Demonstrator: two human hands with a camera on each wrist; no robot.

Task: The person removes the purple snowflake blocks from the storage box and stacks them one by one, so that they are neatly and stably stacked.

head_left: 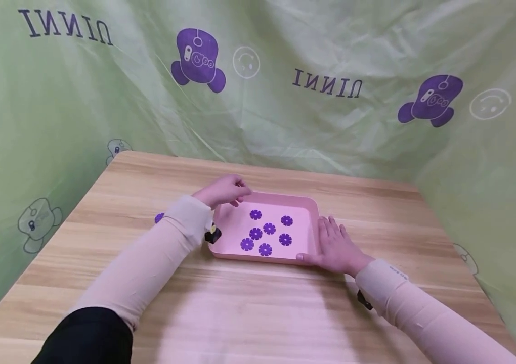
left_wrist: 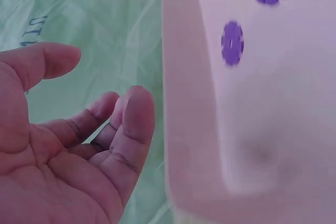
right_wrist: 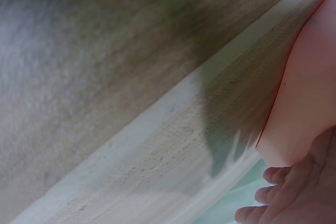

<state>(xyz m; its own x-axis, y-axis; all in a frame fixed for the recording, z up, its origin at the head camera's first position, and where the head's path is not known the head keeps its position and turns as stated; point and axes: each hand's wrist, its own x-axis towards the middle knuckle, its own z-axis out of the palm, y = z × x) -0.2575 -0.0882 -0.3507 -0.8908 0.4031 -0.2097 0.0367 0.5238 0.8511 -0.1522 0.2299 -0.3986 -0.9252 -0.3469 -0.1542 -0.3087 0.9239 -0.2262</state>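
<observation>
A shallow pink tray [head_left: 301, 207] lies on the table, with several purple notched discs [head_left: 269, 228] spread flat over its floor. My left hand [head_left: 225, 191] hovers at the tray's back left corner. In the left wrist view, thumb and bent fingertips [left_wrist: 139, 111] are apart with nothing between them, just outside the tray wall [left_wrist: 191, 103]. Against the tray's right side rests my right hand [head_left: 335, 247], fingers straight and the thumb reaching over the front right corner. The right wrist view catches its fingers [right_wrist: 275, 182] low beside the tray's outer wall [right_wrist: 310, 77].
Another purple disc [head_left: 159, 217] lies on the wooden table [head_left: 249, 308] left of the tray, partly behind the left forearm. Green printed curtain [head_left: 285, 131] hangs around the back and sides of the table. Small black devices [head_left: 213, 234] sit at both wrists.
</observation>
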